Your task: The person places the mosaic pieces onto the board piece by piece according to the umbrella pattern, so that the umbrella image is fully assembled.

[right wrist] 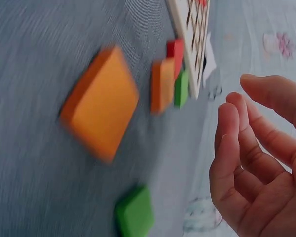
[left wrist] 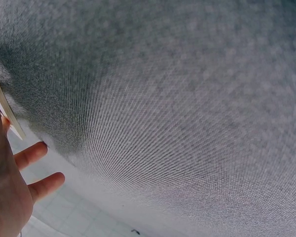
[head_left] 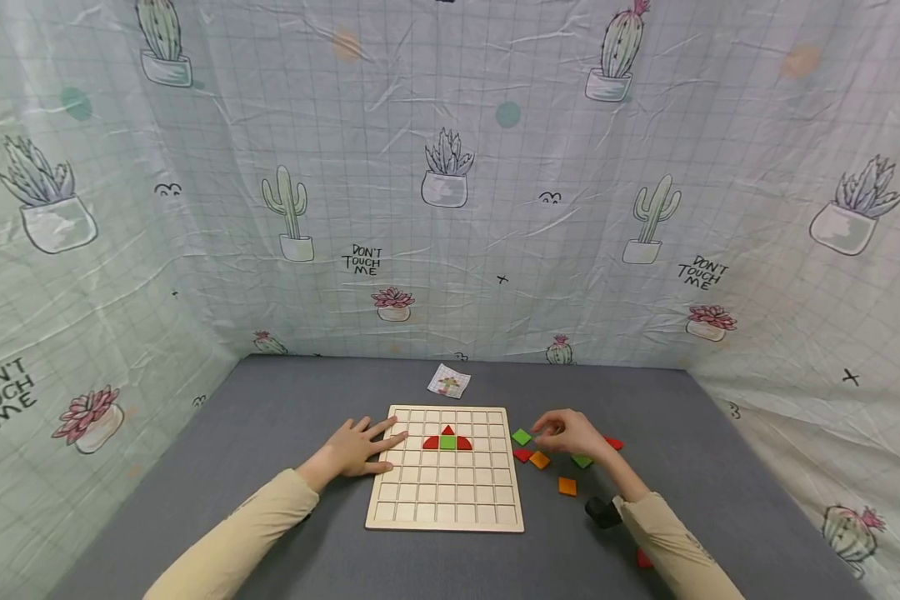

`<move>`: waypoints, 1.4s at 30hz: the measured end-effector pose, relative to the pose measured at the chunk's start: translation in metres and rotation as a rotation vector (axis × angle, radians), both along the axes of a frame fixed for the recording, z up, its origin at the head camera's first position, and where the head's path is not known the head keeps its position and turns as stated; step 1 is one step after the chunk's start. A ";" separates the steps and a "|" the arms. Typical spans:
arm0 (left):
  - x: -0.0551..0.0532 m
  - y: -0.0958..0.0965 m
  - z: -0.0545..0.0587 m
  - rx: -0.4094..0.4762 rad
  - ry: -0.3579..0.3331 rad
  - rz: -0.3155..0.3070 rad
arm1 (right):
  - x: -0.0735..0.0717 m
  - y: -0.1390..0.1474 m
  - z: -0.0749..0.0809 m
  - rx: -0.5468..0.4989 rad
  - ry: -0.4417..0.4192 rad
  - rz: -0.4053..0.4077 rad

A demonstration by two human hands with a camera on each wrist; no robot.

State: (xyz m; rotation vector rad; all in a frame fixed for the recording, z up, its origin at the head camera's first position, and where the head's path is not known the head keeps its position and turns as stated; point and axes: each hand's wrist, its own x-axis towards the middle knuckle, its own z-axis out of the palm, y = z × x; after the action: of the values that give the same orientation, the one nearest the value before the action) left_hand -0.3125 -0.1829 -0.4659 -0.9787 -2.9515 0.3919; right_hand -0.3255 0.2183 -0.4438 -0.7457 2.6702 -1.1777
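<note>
The right hand [head_left: 567,432] holds nothing: thumb and bent fingers stand apart above the table [head_left: 330,533], beside a green square [head_left: 521,437]. Near that lie a red piece [head_left: 522,455] and an orange square [head_left: 539,460]; a second orange square [head_left: 567,486] is blurred in the right wrist view. The right arm partly hides another red piece [head_left: 613,443], and its sleeve covers most of one more, leaving its shape unclear. A dark object [head_left: 603,512] by the cuff is hard to make out. The left hand [head_left: 352,448], fingers spread, rests over the left edge of the wooden board [head_left: 447,492], covering some cells; its wrist view cuts off the hand and board. A red triangle [head_left: 447,431], green square and two curved red pieces sit on the board. Beyond it, a card [head_left: 448,381] has print too small to read.
</note>
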 end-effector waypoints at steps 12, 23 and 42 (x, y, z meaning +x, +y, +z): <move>0.000 -0.002 -0.002 0.002 0.002 0.002 | -0.012 0.043 -0.009 0.020 -0.011 -0.202; 0.001 -0.001 -0.004 0.010 -0.005 0.001 | -0.018 0.069 -0.017 0.121 0.003 -0.338; -0.002 -0.002 -0.005 0.009 -0.004 0.000 | -0.021 0.089 -0.017 0.198 -0.059 -0.341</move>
State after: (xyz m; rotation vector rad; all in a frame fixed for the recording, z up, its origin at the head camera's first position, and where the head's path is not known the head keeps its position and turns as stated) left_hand -0.3148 -0.1852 -0.4710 -0.9795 -2.9542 0.3761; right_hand -0.3461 0.3069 -0.4608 -0.2269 2.8833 -0.9562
